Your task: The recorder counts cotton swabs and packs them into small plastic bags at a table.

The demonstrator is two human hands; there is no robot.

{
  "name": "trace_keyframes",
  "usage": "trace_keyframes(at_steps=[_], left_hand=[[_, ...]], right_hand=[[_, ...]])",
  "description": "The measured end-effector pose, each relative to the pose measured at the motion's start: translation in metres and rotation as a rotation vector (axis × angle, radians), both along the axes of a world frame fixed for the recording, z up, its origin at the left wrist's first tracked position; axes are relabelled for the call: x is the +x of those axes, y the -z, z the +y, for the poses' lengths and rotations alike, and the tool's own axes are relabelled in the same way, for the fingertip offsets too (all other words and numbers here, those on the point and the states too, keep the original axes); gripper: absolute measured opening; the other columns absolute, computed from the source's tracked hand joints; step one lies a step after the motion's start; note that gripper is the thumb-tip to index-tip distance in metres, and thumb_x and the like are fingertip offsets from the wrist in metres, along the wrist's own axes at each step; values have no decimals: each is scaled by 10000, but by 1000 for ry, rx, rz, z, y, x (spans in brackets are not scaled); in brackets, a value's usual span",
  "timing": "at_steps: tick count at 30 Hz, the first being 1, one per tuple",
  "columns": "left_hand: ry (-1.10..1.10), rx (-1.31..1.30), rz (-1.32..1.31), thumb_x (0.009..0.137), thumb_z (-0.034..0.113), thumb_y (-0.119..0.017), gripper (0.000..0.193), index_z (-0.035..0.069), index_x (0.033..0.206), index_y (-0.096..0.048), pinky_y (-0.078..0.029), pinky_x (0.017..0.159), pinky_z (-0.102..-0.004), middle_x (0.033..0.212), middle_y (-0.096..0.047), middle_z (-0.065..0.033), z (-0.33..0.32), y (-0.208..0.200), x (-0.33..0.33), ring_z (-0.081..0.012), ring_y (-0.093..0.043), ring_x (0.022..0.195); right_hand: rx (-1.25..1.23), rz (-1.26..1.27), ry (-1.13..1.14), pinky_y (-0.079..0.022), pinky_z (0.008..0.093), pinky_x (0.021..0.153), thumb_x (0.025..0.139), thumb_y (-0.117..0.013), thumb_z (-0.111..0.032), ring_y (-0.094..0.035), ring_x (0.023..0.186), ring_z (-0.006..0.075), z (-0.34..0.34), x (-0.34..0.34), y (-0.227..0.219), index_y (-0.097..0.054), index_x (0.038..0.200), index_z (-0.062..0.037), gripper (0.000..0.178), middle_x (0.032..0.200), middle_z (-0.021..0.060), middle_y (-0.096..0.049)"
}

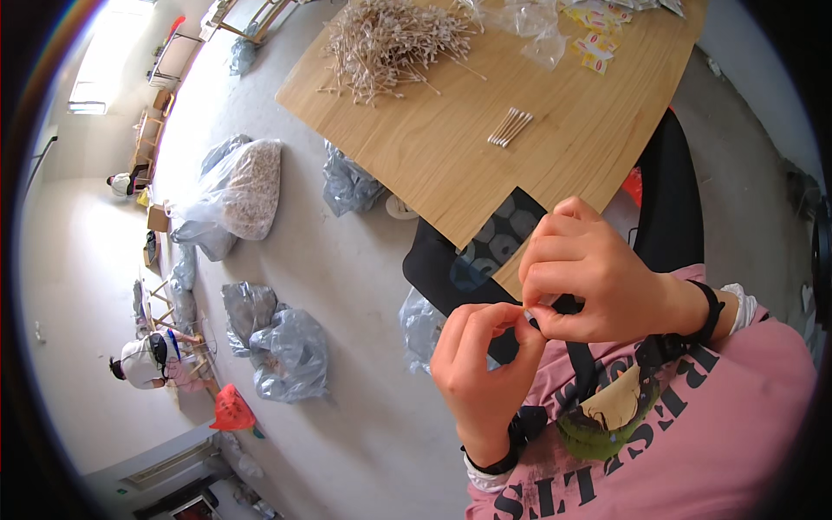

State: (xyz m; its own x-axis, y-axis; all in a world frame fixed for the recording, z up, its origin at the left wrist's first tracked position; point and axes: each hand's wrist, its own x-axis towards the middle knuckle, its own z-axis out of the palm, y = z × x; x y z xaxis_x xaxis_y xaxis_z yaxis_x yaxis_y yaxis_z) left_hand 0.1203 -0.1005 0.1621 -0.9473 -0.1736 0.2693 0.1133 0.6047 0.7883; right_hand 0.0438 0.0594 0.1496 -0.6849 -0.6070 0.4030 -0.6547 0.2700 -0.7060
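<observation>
My left hand (485, 364) and my right hand (598, 277) meet in front of my chest, near the table's close corner. Both are closed in a pinch, thumbs and forefingers almost touching. Whatever lies between the fingertips is too small and hidden to name; a tiny dark spot shows there. Just beyond them, a dark see-through sheet with a pale rounded pattern (501, 232) is at the edge of the wooden table (416, 165). Farther up the tabletop lies a small row of cotton swabs (510, 127), side by side. A large loose heap of cotton swabs (390, 48) covers the far left part.
Clear plastic bags (529, 30) and small yellow-and-white packets (596, 48) lie at the table's far right. On the floor to the left stand a big filled plastic bag (247, 191) and grey bags (290, 355). A person (143, 360) sits farther left, near a red bag (232, 407).
</observation>
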Motion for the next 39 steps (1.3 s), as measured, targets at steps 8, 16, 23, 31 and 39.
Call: trace_keyframes(at_steps=[8, 16, 23, 31, 39], left_hand=[[-213, 424, 77, 729, -74, -768, 249, -21, 967, -722, -534, 844, -308, 1012, -693, -135, 4, 1, -1, -227, -670, 942], [11, 520, 29, 792, -77, -771, 224, -9, 1003, -742, -553, 799, -286, 1022, -711, -133, 14, 30, -12, -198, -693, 944], [21, 519, 72, 840, -79, -730, 153, -23, 983, -739, -534, 805, -271, 1004, -704, -140, 14, 49, -23, -196, -678, 935], [36, 568, 163, 773, -77, -774, 192, -11, 941, -710, -554, 718, -284, 942, -688, -119, 28, 59, -31, -204, -696, 838], [22, 486, 302, 725, -108, -745, 239, 1, 928, -681, -553, 695, -282, 923, -654, -111, 26, 56, -38, -219, -683, 819]], right_hand=[[-139, -191, 88, -378, 338, 807, 729, -679, -84, -550, 739, 196, 11, -7, 3, -581, 753, -103, 103, 749, 4, -562], [-301, -495, 135, -415, 319, 874, 810, -694, -71, -583, 892, 170, 7, -6, 4, -633, 862, -79, 80, 879, 31, -649], [-280, -433, 138, -435, 318, 852, 805, -749, -13, -604, 911, 193, 11, -12, 26, -661, 887, -72, 134, 903, 50, -678], [-287, -464, 142, -424, 327, 829, 769, -743, -14, -587, 866, 210, 18, -14, 31, -644, 825, -51, 119, 861, 63, -655], [-213, -352, 139, -418, 300, 766, 752, -765, -32, -551, 843, 192, 19, -23, 22, -660, 805, -42, 118, 823, 57, -620]])
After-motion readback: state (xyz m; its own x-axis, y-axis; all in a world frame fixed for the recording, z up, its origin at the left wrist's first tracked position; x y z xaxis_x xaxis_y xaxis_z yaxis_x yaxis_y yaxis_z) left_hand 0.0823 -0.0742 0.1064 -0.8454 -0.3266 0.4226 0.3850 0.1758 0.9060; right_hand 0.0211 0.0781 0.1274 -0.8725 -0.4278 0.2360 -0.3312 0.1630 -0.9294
